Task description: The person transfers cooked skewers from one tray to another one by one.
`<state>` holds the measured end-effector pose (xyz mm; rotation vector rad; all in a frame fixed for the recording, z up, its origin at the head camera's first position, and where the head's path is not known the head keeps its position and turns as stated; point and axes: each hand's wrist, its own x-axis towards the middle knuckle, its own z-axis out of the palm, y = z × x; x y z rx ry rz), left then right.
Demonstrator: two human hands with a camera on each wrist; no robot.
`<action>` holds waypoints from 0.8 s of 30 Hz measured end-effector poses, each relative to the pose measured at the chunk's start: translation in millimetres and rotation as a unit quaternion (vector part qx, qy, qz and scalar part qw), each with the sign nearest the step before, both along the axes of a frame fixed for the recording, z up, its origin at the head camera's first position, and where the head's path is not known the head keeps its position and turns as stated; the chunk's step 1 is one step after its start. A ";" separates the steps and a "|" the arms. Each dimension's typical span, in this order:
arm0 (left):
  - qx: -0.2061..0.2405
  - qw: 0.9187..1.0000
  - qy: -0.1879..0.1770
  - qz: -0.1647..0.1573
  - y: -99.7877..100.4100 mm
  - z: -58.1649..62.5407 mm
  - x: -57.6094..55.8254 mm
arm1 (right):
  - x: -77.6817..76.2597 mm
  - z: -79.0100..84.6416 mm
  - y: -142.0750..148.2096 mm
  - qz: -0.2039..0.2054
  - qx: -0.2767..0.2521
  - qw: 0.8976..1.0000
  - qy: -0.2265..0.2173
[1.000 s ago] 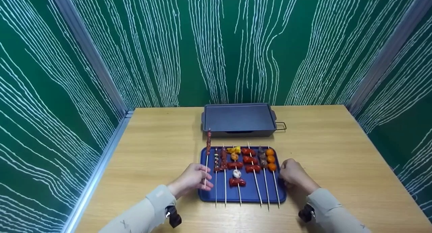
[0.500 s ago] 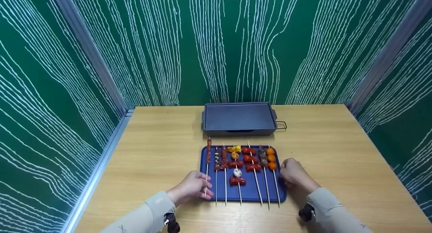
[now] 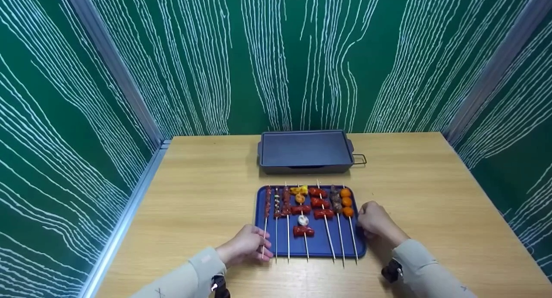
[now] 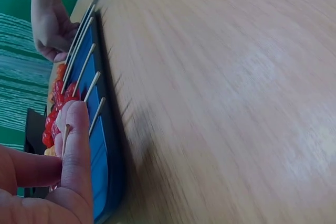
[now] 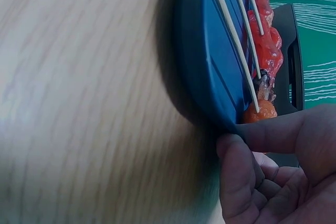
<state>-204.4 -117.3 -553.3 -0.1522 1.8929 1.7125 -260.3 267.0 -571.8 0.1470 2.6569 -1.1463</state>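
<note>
My left hand (image 3: 249,243) pinches the stick of a red meat skewer (image 3: 268,203) at the left side of a blue tray (image 3: 317,248). In the left wrist view that stick's end (image 4: 66,132) shows between thumb and finger. The skewer lies along the tray's left edge, beside a thin dark-and-light skewer (image 3: 277,203). My right hand (image 3: 376,220) grips the tray's right rim between thumb and curled fingers, as the right wrist view shows. Closest to it is a skewer of orange balls (image 3: 346,203).
Several other skewers lie side by side on the tray, among them one with red sausage pieces (image 3: 321,204) and one of dark meat (image 3: 335,201). Behind the tray stands a dark grey grill (image 3: 307,150) with a wire handle (image 3: 359,159). Green, white-lined walls surround the wooden table (image 3: 207,181).
My left hand has drawn back toward me and lowered the red meat skewer from above the tray's far left corner down into line with the others. The right hand keeps its hold.
</note>
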 end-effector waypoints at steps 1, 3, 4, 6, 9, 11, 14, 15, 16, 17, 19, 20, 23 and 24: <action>-0.002 1.000 -0.001 -0.001 -0.1 -0.3 -0.5 | -0.1 0.1 0.0 0.000 0.000 1.000 0.000; -0.007 1.000 -0.001 -0.003 -0.3 0.7 -1.7 | -0.4 0.2 0.0 0.001 0.002 1.000 -0.001; -0.010 1.000 -0.001 -0.004 -0.4 1.2 -2.5 | -0.5 0.3 -0.2 0.000 0.003 1.000 -0.002; -0.018 1.000 0.003 -0.006 -0.6 3.2 -4.1 | -0.7 -0.1 -0.7 -0.001 0.001 1.000 -0.004; -0.028 1.000 0.004 -0.010 -0.8 4.7 -7.0 | -0.2 -0.5 -1.5 -0.002 0.000 1.000 -0.008; -0.035 0.999 0.003 -0.013 -0.6 5.4 -9.0 | 0.4 -0.8 -1.8 -0.003 0.000 1.000 -0.008; -0.048 0.999 -0.001 -0.020 -0.2 7.5 -11.6 | 0.8 -1.1 -2.6 -0.006 -0.002 1.000 -0.006; -0.056 0.998 0.000 -0.024 -0.1 8.1 -12.2 | 1.0 -1.2 -3.1 -0.004 -0.003 1.000 -0.003; -0.065 0.998 0.001 -0.027 0.1 9.1 -12.8 | 1.0 -1.3 -3.6 -0.004 -0.004 1.000 -0.001; -0.075 0.997 0.003 -0.031 0.2 10.2 -13.1 | 1.0 -1.6 -4.0 -0.004 -0.005 1.000 0.001; -0.095 0.995 0.008 -0.039 0.6 12.4 -13.4 | 1.1 -2.3 -4.9 -0.004 -0.006 1.000 0.002; -0.107 0.993 0.012 -0.042 0.7 12.6 -13.5 | 1.2 -2.5 -5.2 -0.003 -0.006 1.000 0.003; -0.141 0.989 0.029 -0.044 1.2 13.1 -13.1 | 1.2 -3.1 -5.8 -0.003 -0.007 1.000 0.003; -0.154 0.986 0.038 -0.044 1.6 12.9 -13.1 | 1.3 -2.8 -6.1 -0.002 -0.008 1.000 0.003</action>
